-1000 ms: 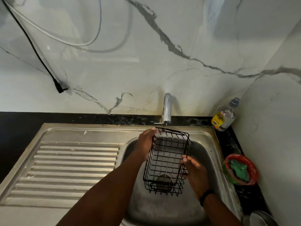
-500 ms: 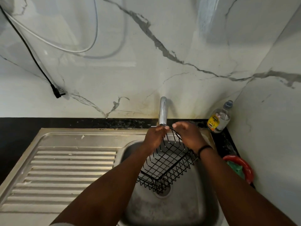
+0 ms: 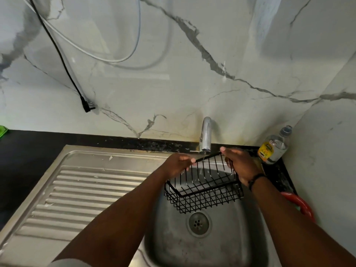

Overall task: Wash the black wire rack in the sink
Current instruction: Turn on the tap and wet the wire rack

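Head view. The black wire rack [image 3: 202,186] is held above the basin of the steel sink [image 3: 221,245], clear of the basin floor and directly over the round drain strainer [image 3: 198,224]. The rack is tilted, with its far top rail raised to just under the outlet of the chrome tap [image 3: 205,135]. A thin stream of water is seen falling from the tap onto that rail and through the wire grid.

The left hand [image 3: 178,164] is closed on the left end of the raised rail, with the fingers curled round the wire. The right hand [image 3: 239,166] is clamped on the right side of the rack, with the thumb laid along the top rail and the fingers wrapped over the side wires. A dark band [image 3: 256,180] is worn on the right wrist.

The ribbed draining board [image 3: 92,189] is located to the left of the basin. A clear bottle with a yellow label [image 3: 273,149] is stood on the black counter [image 3: 28,149] in the right rear corner, against the marble wall [image 3: 192,64]. A red ring-shaped object [image 3: 300,205] is partly hidden behind the right forearm; its nature cannot be determined. A black cable with a plug [image 3: 87,106] and a white cable [image 3: 115,58] are hung against the wall at upper left.
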